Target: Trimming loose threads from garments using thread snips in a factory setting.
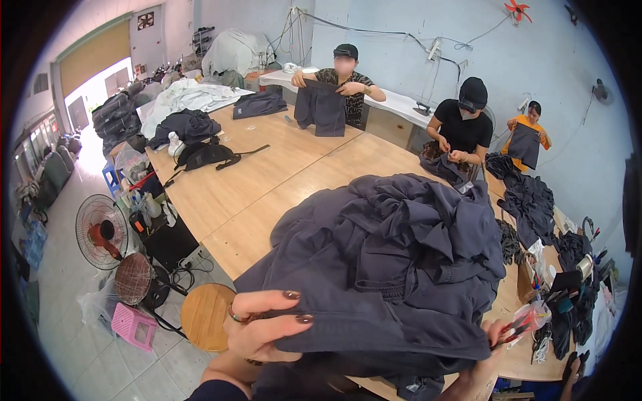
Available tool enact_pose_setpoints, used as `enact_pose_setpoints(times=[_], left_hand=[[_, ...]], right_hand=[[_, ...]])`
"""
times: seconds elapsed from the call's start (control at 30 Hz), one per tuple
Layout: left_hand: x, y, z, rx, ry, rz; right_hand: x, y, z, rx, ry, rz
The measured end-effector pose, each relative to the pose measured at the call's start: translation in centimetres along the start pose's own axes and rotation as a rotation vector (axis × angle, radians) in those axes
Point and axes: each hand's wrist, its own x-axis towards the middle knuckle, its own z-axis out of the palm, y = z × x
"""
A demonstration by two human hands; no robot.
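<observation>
A dark grey garment (pixel 374 331) is stretched between my two hands at the near edge of the table. My left hand (pixel 264 327) grips its left end, with the thumb and a finger lying across the cloth. At the other end my right hand (pixel 493 334) is closed on the garment, partly hidden by it. Small red-handled snips (pixel 513 330) stick out from that same hand. Directly beyond, a big heap of dark grey garments (pixel 401 234) covers the near right of the table; an elastic-looking gathered edge shows in it.
Across the wooden table (pixel 281 180), one person (pixel 334 87) holds up grey shorts; another (pixel 463 123) handles dark cloth, and a third (pixel 526 137) stands farther right. A black waist bag (pixel 207 155) lies far left. A round stool (pixel 206 317) and a fan (pixel 101 230) stand left.
</observation>
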Motion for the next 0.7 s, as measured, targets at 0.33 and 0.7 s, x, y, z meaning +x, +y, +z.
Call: enact_pose_setpoints(times=[0.33,0.7], left_hand=[[11.4,-7.8,15.3,-0.098,-0.270,-0.082],[-12.4,-11.0,1.9,-0.382,-0.732,-1.081]], right_hand=[[15.7,-1.4,-2.7,-0.137,0.250,-0.016],[7.9,9.7,-7.8,-0.906,0.359,-0.153]])
